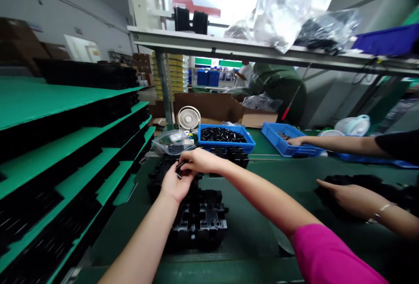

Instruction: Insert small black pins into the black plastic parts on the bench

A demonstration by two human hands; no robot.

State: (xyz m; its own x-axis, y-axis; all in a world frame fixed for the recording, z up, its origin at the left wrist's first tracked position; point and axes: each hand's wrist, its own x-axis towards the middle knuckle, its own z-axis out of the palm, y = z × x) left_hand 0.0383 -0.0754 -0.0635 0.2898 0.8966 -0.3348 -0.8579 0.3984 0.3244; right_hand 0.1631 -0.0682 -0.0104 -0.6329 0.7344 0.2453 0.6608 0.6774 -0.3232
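My left hand (176,184) is cupped around a few small black parts (179,169), which look like short pins. Above it, my right hand (201,160) has its fingertips pinched at these same parts, so both hands meet there. Below my hands, a black molded plastic housing (207,220) rests on the green work surface. More black housings (157,179) stand behind and to the left, partly covered by my hands. Just beyond, a blue bin (225,145) is filled with many small black pieces (222,135).
At the right, a co-worker's hand (296,140) reaches into another blue bin (278,142); the other hand (353,199) touches black parts. Green-layered shelves (78,140) of black parts stand left. A metal shelf (203,37) crosses above, and a small fan (189,118) sits behind.
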